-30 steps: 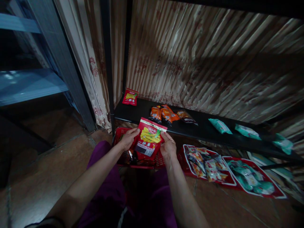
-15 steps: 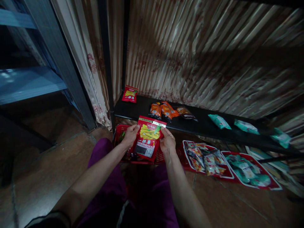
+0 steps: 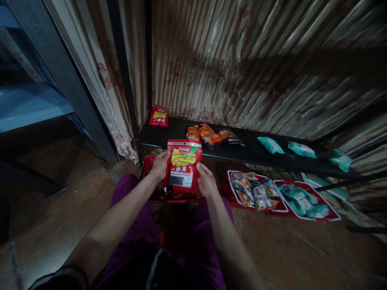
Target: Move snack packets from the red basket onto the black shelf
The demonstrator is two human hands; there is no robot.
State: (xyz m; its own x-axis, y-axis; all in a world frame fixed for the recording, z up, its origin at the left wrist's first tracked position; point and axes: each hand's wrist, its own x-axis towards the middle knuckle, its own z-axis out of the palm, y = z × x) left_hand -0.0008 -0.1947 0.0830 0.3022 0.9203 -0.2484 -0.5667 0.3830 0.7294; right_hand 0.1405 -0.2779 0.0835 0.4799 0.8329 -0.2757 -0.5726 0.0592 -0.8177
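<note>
Red foil snack pack (image 3: 184,166), yellow sticks and Chinese lettering on the front, is up in the air between both hands, over the basket by the knees. Left hand (image 3: 161,166) clamped on its left edge, thumb near the upper corner. Right hand (image 3: 207,179) clamped on the right edge, a bit lower. Fingers behind the pack mostly hidden. Pack roughly upright, printed face toward the wearer, pale strip with a hang hole along the top. In view its top overlaps the front edge of the black shelf (image 3: 250,154); can't tell if it touches.

Shelf, left to right: matching red packet (image 3: 159,117) at the left end by the post, orange packets (image 3: 207,135) bunched together, brown packet (image 3: 230,136) just beside them, then three green packets (image 3: 271,145) spaced apart toward the right end.

Below: red basket (image 3: 146,164) behind and under the held pack, contents dark and partly blocked. To its right, white-rimmed middle basket (image 3: 225,190) with patterned packets (image 3: 263,195), then white-rimmed right basket (image 3: 331,211) with more green packs (image 3: 302,201). Both next to each other on the tiled floor (image 3: 281,245). Striped curtain (image 3: 205,60) behind the shelf.
</note>
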